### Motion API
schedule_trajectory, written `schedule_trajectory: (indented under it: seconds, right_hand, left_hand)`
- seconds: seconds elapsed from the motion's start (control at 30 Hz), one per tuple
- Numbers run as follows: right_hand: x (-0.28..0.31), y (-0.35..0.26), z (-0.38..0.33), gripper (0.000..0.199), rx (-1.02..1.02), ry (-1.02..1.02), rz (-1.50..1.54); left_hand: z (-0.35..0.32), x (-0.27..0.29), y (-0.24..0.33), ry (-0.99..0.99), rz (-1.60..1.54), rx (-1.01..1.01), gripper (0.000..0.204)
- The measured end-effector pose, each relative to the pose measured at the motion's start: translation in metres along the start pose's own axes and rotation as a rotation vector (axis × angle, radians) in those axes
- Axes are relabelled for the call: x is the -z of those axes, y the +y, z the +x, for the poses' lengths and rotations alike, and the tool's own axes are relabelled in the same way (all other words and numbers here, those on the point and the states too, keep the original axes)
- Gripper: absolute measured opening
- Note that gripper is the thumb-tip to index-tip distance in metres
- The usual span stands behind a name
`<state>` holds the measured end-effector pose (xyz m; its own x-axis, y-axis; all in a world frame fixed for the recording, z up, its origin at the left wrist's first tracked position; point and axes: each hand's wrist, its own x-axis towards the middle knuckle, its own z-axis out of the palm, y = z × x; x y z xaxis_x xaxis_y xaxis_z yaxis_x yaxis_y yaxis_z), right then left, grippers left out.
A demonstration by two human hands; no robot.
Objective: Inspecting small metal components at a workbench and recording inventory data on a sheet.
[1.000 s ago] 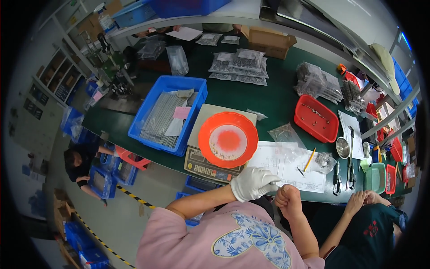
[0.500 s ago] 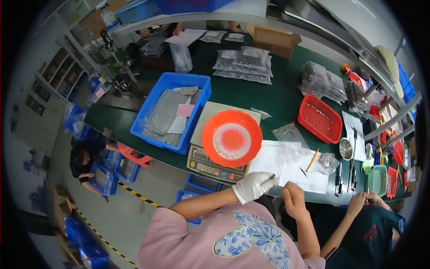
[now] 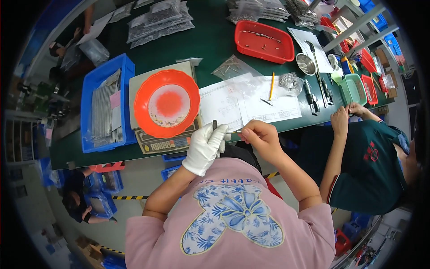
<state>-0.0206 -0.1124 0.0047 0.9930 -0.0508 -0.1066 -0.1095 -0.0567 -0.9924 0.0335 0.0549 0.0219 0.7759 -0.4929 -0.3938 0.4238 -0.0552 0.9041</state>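
In a white glove, my left hand (image 3: 204, 149) is closed around a short dark cylindrical piece (image 3: 215, 124), whose end sticks up between thumb and fingers. My bare right hand (image 3: 263, 140) pinches a thin metal pin (image 3: 234, 132) that reaches across to the gloved fingers. Whether the pin touches the dark piece is hidden by the glove. Both hands are in front of my chest at the table's near edge. Beyond them lie printed sheets (image 3: 224, 107), and to the left an orange-red plastic bowl (image 3: 144, 105) rests on a scale (image 3: 163, 144).
A blue bin (image 3: 130, 71) of long grey strips stands left of the scale. Right of the sheets are a yellow pencil (image 3: 272, 85), black calipers (image 3: 310, 97) and a steel bowl (image 3: 306, 64). A red tray (image 3: 264, 54) sits farther back. Close on my right sits a co-worker (image 3: 367, 157).
The view has swung so the table things appear farther left and higher. My hands have come together, and the dark piece and the pin now show between them.
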Motion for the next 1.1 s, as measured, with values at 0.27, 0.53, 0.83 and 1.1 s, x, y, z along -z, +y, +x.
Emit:
schedule_trajectory:
  seconds: [0.27, 0.53, 0.83, 1.1]
  right_hand:
    - [0.003, 0.002, -0.005, 0.006, 0.171, 0.014, -0.149]
    - [-0.001, 0.003, -0.002, 0.008, 0.268, 0.110, -0.059]
    - [0.002, 0.004, -0.003, 0.013, 0.133, 0.055, -0.052]
    - [0.005, 0.008, -0.003, 0.012, -0.009, 0.007, 0.035]
  left_hand:
    - [-0.006, -0.007, -0.002, 0.026, -0.014, 0.010, 0.024]
    - [-0.001, -0.007, -0.004, 0.052, 0.002, 0.039, 0.023]
    - [0.004, -0.011, -0.009, 0.063, 0.004, 0.038, 0.025]
    - [0.007, -0.013, -0.009, 0.085, -0.021, 0.056, 0.022]
